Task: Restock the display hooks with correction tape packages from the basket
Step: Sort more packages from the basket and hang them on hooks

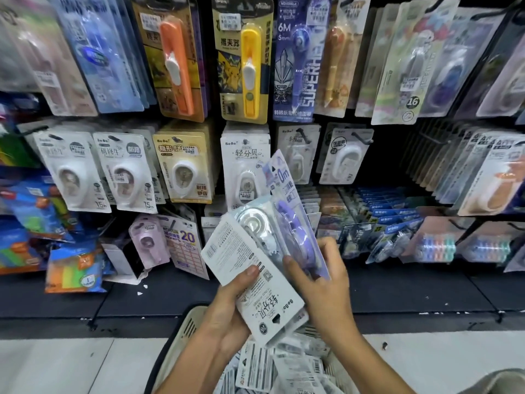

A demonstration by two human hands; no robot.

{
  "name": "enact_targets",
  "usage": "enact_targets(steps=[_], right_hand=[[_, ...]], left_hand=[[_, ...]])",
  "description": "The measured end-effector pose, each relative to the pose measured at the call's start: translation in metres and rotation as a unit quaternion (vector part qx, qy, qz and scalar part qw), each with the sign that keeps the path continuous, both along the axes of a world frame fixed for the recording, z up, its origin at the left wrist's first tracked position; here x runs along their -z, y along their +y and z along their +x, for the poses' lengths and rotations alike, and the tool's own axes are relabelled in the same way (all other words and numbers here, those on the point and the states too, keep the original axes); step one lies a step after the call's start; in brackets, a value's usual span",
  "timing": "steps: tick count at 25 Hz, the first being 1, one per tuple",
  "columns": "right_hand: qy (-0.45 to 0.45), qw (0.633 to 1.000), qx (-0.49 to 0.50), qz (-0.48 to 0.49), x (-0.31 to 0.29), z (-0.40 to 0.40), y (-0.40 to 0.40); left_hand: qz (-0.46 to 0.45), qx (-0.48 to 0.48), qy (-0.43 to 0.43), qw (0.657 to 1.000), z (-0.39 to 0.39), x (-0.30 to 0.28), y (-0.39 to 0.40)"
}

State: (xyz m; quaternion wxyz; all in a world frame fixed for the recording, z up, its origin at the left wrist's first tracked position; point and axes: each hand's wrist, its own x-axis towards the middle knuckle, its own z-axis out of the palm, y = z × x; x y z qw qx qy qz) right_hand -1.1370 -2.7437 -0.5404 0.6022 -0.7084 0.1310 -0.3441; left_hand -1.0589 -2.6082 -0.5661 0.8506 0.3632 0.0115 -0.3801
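A beige slotted plastic basket (189, 322) is sitting at the bottom edge of the view, directly below the person's arms. It is holding a loose heap of white carded correction tape packages (272, 371), many lying with barcodes facing up. Its near rim is cut off by the frame, so how full it is cannot be told.

Just above the basket, both hands are sharing a fanned bundle of packages. The left hand (227, 311) is gripping a white card package with black printed lettering (255, 268), thumb pressing across its front and fingers curling behind. The right hand (321, 282) is pinching a clear-fronted package with a purple dispenser (292, 211), thumb on top. The bundle is being held upside down relative to the shelf stock, with the hang holes pointing towards the person, probably so the packages can be sorted before hanging. How many packages are in the bundle is hard to say, since they are overlapping.

Beyond the hands, a dark display wall of metal hooks (360, 139) is carrying rows of blister packs. A matching white package (245, 166) is hanging in the middle row, directly behind the bundle, which suggests the intended hook. To its right, one hook is showing a long bare stretch with little stock. Packs at the left and right edges are blurring badly, and their printing is unreadable.
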Motion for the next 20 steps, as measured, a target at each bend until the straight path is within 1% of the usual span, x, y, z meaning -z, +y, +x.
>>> enact_targets(steps=[2, 4, 7, 10, 13, 16, 18, 20], right_hand=[[0.019, 1.0, 0.006, -0.007, 0.003, -0.001, 0.002], [0.018, 1.0, -0.006, 0.0, 0.006, -0.001, 0.001], [-0.003, 0.999, -0.01, 0.031, 0.009, -0.002, 0.004], [-0.034, 0.999, -0.006, 0.032, 0.006, 0.002, 0.004], [-0.064, 0.986, -0.024, 0.149, -0.006, 0.007, -0.012], [-0.071, 0.966, -0.028, 0.247, -0.031, 0.011, -0.038], [-0.061, 0.957, -0.033, 0.283, -0.046, 0.013, -0.055], [-0.035, 0.955, -0.052, 0.292, -0.055, 0.014, -0.067]], left_hand=[[-0.007, 0.002, 0.0, 1.0, 0.001, -0.003, -0.001], [0.007, 0.002, -0.005, 1.0, 0.002, -0.008, 0.0], [0.054, -0.022, -0.025, 0.998, 0.006, -0.014, -0.002], [0.068, -0.046, -0.028, 0.996, 0.01, -0.016, -0.001], [0.066, -0.059, -0.035, 0.996, 0.016, -0.022, 0.002], [0.08, -0.033, -0.094, 0.992, 0.032, -0.046, 0.004], [0.085, -0.021, -0.139, 0.986, 0.045, -0.07, 0.006], [0.086, -0.016, -0.174, 0.981, 0.057, -0.089, 0.01]])
